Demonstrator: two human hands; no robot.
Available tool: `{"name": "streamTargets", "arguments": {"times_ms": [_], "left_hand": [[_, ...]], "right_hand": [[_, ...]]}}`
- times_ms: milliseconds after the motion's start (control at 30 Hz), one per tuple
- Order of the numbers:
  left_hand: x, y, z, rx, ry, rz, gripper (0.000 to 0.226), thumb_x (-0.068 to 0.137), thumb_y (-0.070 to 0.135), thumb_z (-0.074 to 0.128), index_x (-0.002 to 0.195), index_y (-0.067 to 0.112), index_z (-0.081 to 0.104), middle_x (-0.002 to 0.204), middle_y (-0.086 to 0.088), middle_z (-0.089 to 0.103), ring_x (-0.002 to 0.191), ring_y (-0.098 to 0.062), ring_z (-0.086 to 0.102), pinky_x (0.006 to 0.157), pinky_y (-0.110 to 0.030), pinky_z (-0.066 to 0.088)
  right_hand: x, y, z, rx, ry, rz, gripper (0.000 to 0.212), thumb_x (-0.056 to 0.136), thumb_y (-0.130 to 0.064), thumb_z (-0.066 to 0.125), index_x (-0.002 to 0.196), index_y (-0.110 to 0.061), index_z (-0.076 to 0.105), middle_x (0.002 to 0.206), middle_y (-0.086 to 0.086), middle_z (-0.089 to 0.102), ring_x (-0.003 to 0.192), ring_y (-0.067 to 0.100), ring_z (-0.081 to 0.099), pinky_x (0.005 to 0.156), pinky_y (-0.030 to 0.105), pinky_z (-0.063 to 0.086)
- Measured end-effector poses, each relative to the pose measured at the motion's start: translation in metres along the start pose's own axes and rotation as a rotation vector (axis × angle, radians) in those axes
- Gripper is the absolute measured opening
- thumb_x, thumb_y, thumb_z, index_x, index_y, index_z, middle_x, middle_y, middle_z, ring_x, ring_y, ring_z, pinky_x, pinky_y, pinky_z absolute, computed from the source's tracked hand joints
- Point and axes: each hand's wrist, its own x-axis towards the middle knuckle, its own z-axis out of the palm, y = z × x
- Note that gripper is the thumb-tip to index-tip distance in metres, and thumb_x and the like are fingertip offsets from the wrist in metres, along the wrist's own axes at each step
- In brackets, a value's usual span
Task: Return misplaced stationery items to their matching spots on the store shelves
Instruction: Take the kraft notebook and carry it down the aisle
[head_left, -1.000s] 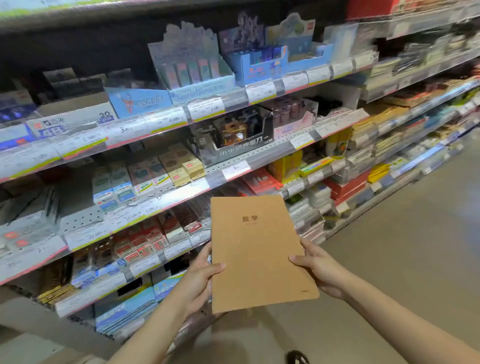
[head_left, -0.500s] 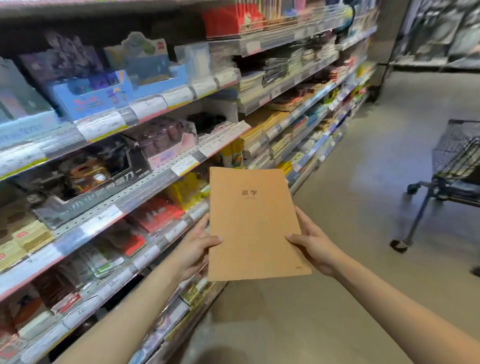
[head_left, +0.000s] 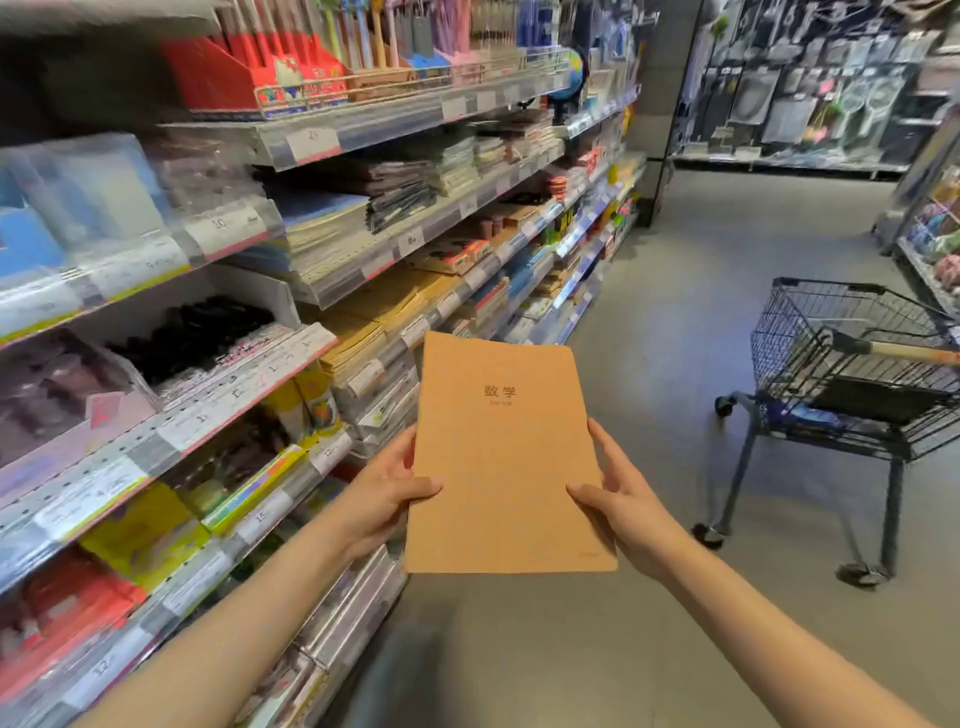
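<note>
Now holding brown math notebook (head_left: 506, 457), left hand (head_left: 382, 499) and right hand (head_left: 621, 501) both clamped on edges | looking for matching spot | next: reaching to brown notebook stacks (head_left: 374, 322) on shelf (head_left: 415, 332)

View swings down the aisle

The shopping cart (head_left: 852, 384), out of view a second ago, now stands right of the notebook (head_left: 506, 457); stacked kraft notebooks (head_left: 384, 312) on the shelves have appeared just left of it.

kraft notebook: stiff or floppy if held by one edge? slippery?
The kraft notebook looks thin with a soft cover, so probably floppy and light. Left hand and right hand each pinch a side edge, keeping it flat. The matte cover likely isn't slippery.
</note>
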Motion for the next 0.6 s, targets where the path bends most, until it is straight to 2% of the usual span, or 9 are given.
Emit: {"name": "streamTargets", "arguments": {"times_ms": [167,267,333,433,500,600], "left_hand": [[0.097,0.010,-0.005,0.014,-0.035,-0.043,0.065,0.067,-0.006,0.059,0.122,0.026,0.049,0.124,-0.018,0.058,0.099,-0.030,0.062,0.074,-0.035,0.059],[0.166,0.019,-0.012,0.040,-0.053,-0.059,0.068,0.068,-0.004,0.059,0.127,0.025,0.044,0.119,-0.018,0.062,0.094,-0.028,0.067,0.078,-0.038,0.058],[0.212,0.029,-0.017,0.050,-0.052,-0.064,0.068,0.067,-0.004,0.061,0.126,0.026,0.044,0.115,-0.017,0.065,0.089,-0.026,0.069,0.080,-0.041,0.056],[0.276,0.045,-0.022,0.068,-0.077,-0.067,0.066,0.065,0.000,0.066,0.121,0.030,0.048,0.113,-0.015,0.067,0.092,-0.029,0.068,0.086,-0.046,0.053],[0.318,0.052,-0.026,0.064,-0.110,-0.068,0.069,0.062,0.004,0.072,0.122,0.029,0.048,0.112,-0.015,0.069,0.093,-0.029,0.068,0.087,-0.046,0.054],[0.379,0.060,-0.028,0.089,-0.129,-0.093,0.072,0.068,0.003,0.066,0.130,0.030,0.040,0.111,-0.013,0.070,0.086,-0.027,0.070,0.074,-0.038,0.058]], "right_hand": [[0.075,-0.009,-0.040,-0.012,0.043,0.010,0.074,0.089,0.007,0.047,0.146,-0.034,0.021,0.113,-0.032,0.059,0.106,0.003,0.062,0.098,0.034,0.046],[0.132,-0.019,-0.063,-0.019,0.063,0.003,0.073,0.089,0.008,0.046,0.145,-0.032,0.023,0.113,-0.033,0.057,0.110,0.003,0.059,0.100,0.037,0.045],[0.171,-0.030,-0.076,-0.016,0.106,0.014,0.068,0.090,0.006,0.047,0.140,-0.035,0.027,0.115,-0.023,0.058,0.109,0.013,0.060,0.099,0.041,0.046],[0.224,-0.044,-0.096,-0.041,0.187,0.038,0.064,0.091,-0.002,0.050,0.138,-0.039,0.028,0.115,0.012,0.064,0.102,0.036,0.062,0.093,0.050,0.049],[0.258,-0.055,-0.109,-0.030,0.216,0.041,0.063,0.091,-0.003,0.051,0.136,-0.040,0.029,0.114,0.019,0.064,0.097,0.040,0.063,0.089,0.050,0.051],[0.305,-0.070,-0.132,-0.044,0.242,0.049,0.062,0.091,-0.002,0.050,0.134,-0.041,0.031,0.110,0.023,0.065,0.097,0.044,0.063,0.088,0.054,0.051]]}}
